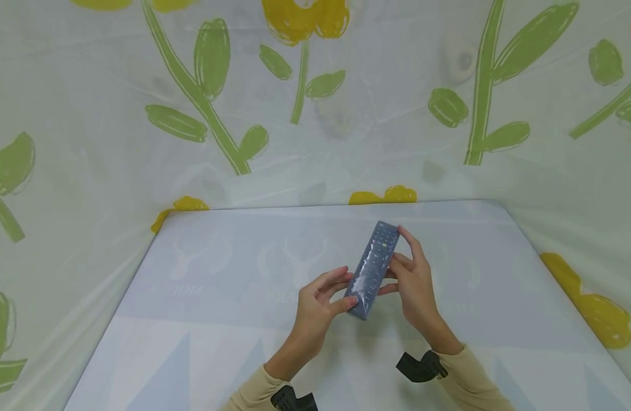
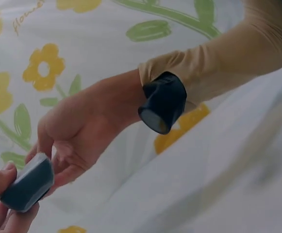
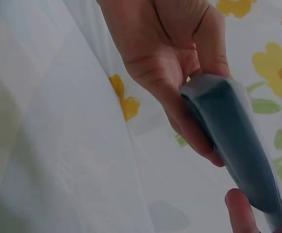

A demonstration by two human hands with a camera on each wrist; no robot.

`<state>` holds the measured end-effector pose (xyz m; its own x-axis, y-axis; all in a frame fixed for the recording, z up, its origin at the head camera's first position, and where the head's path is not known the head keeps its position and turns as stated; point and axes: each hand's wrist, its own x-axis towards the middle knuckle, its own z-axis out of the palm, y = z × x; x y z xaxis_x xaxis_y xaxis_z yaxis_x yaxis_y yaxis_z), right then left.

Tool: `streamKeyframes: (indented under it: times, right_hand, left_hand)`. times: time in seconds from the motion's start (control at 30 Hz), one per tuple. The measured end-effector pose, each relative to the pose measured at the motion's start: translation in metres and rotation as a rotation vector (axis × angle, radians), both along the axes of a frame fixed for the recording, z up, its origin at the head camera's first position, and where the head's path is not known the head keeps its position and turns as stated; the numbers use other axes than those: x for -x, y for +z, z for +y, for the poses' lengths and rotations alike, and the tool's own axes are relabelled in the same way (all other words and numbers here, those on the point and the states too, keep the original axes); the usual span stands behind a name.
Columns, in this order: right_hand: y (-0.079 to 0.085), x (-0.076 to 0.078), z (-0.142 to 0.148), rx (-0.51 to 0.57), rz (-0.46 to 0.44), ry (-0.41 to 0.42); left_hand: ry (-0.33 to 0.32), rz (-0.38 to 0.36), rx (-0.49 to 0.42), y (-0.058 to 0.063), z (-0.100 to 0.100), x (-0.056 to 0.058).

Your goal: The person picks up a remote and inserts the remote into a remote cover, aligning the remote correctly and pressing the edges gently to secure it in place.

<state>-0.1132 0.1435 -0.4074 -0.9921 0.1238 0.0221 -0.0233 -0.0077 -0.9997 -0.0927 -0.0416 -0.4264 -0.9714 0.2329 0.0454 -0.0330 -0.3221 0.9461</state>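
Observation:
A dark blue-grey remote control (image 1: 373, 268) in a shiny clear wrapper is held above the table, tilted, with its buttons facing up in the head view. My left hand (image 1: 315, 308) grips its near end, thumb on the front and fingers at the side. Along the far right edge, my right hand (image 1: 415, 285) holds it, index fingertip at the top corner and the other fingers partly hidden behind. The left wrist view catches the end of the remote (image 2: 29, 187) between both hands. In the right wrist view the remote (image 3: 238, 141) shows its smooth dark side.
Below the hands lies a pale blue and white table (image 1: 213, 337) with faint printed patterns. A white cloth (image 1: 377, 131) printed with yellow flowers and green leaves surrounds it at the back and sides. Black camera mounts (image 1: 422, 366) sit on both wrists, over beige sleeves (image 1: 469, 379).

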Motion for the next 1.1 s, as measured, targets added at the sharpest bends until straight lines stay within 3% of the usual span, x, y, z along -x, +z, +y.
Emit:
streamKeyframes:
  times: [0.1,0.2,0.47,0.87,1.1]
  right_hand:
    - [0.002,-0.002,-0.002,0.032,-0.011,-0.038]
    - [0.005,-0.005,-0.003,0.077,-0.019,-0.014]
    - [0.001,-0.005,-0.003,0.035,0.033,0.109]
    - [-0.007,0.003,-0.003,0.019,0.07,0.216]
    - [-0.012,0.011,-0.004,-0.026,0.068,0.212]
  left_hand:
    - [0.041,0.006,0.005,0.0,0.002,0.001]
    - [0.053,0.022,0.004,0.002,0.003,0.002]
    - [-0.004,0.063,0.058,-0.001,-0.001,0.008]
    - [-0.075,0.075,0.123,0.0,-0.009,0.04]
    - [-0.043,0.048,0.172,-0.002,-0.008,0.053]
